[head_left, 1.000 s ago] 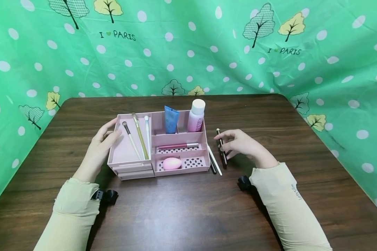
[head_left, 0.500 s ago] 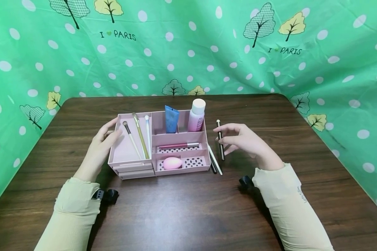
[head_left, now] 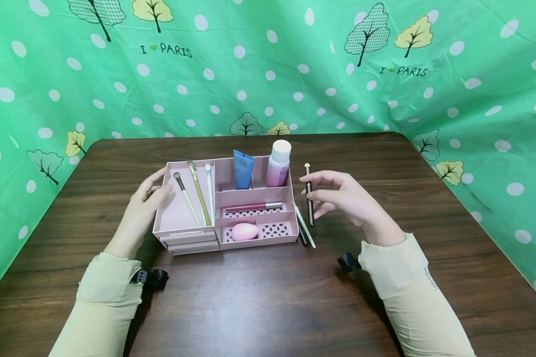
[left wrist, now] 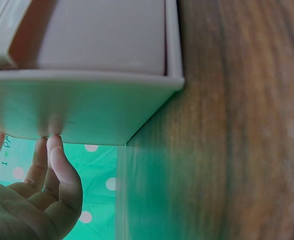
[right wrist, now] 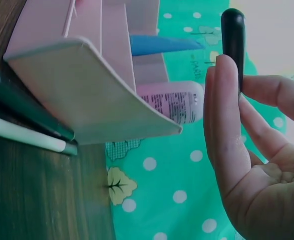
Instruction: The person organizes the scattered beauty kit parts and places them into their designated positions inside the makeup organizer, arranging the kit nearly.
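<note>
In the head view, my right hand (head_left: 350, 201) pinches a dark makeup brush (head_left: 309, 206) with a pale tip between thumb and fingers. The brush is upright, above the table, just right of a pink cosmetics organizer (head_left: 171, 218). The right wrist view shows its black rounded handle end (right wrist: 233, 35) past the thumb. My left hand (head_left: 144, 206) rests its fingertips against the organizer's left side wall (left wrist: 87, 107). Beside the organizer's right wall lie a white stick (head_left: 305, 228) and a black stick (head_left: 302, 234), close together.
The organizer holds several brushes (head_left: 200, 196) at left, a blue tube (head_left: 243, 171), a pink bottle with white cap (head_left: 278, 166), a dark pink tube (head_left: 252, 207) and a pink sponge (head_left: 244, 232). Behind the brown table (head_left: 250, 302) hangs a green curtain (head_left: 268, 59).
My right hand has lifted the dark brush off the table and brought it slightly left, toward the organizer. My left hand has stayed at the organizer's side.
</note>
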Available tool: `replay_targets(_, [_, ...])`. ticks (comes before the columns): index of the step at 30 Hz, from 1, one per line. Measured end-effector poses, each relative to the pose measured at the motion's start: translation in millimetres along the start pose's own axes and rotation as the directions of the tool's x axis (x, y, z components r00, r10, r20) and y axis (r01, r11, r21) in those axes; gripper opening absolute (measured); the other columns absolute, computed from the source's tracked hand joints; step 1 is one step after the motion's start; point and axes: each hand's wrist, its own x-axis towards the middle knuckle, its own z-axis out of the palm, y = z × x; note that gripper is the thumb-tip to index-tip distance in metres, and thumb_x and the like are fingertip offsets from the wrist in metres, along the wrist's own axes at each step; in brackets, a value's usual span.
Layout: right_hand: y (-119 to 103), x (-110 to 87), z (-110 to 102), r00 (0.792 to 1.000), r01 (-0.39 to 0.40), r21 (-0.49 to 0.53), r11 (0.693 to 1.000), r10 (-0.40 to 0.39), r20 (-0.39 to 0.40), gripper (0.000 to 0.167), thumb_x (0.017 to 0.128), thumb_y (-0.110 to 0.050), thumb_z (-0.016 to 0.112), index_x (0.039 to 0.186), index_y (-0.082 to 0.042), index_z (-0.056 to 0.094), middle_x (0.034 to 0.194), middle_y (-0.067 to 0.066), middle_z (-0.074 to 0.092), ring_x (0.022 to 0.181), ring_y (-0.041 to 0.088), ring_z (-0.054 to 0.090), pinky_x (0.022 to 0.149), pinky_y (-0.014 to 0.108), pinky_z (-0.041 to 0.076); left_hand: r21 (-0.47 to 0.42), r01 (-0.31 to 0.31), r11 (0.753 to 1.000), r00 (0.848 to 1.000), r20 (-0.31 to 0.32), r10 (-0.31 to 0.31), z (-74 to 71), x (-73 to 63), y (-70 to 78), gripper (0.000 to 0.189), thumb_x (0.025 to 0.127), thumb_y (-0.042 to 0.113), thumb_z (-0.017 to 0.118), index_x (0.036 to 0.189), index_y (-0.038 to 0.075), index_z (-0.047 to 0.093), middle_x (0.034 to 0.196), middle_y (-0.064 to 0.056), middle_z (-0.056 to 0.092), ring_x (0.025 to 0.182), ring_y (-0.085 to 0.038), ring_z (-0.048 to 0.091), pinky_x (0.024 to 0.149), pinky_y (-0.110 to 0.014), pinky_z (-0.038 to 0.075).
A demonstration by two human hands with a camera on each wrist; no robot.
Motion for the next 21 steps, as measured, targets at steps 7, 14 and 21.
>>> replay_targets(7, [-7, -4.4, 7, 0.999, 0.046, 0.007, 0.999, -0.046, -0.010, 0.032, 0.092, 0.001, 0.062, 0.124, -0.002, 0.063, 0.098, 0.004, 0.068, 0.071, 0.018, 0.065, 0.063, 0.040, 0.059, -0.008, -0.004, 1.000, 1.000, 0.005, 0.004, -0.1, 0.1, -0.4, 0.057, 0.101, 0.042, 0.054, 0.154, 0.029, 0.037, 0.107, 0.015, 0.056, 0.103, 0.002, 0.052, 0.092, -0.022, 0.038])
replay_targets(14, [-17, -10.9, 13, 0.995, 0.092, 0.056, 0.994, -0.090, -0.029, 0.029, 0.092, 0.002, 0.061, 0.116, -0.014, 0.067, 0.096, 0.004, 0.070, 0.069, 0.017, 0.065, 0.061, 0.037, 0.059, -0.008, 0.003, 1.000, 1.000, 0.001, -0.003, 0.4, 0.2, -0.3, 0.057, 0.100, 0.043, 0.054, 0.154, 0.029, 0.037, 0.109, 0.013, 0.055, 0.104, 0.002, 0.051, 0.092, -0.022, 0.038])
replay_targets(21, [-24, -15.6, 19, 0.993, 0.113, 0.104, 0.988, -0.110, -0.035, 0.029, 0.092, 0.004, 0.061, 0.111, -0.017, 0.069, 0.094, 0.007, 0.067, 0.065, 0.017, 0.064, 0.060, 0.034, 0.058, -0.005, 0.014, 1.000, 1.000, -0.003, -0.014, 0.3, -0.8, 0.7, 0.057, 0.100, 0.043, 0.054, 0.153, 0.030, 0.038, 0.108, 0.013, 0.055, 0.104, 0.002, 0.052, 0.093, -0.023, 0.037])
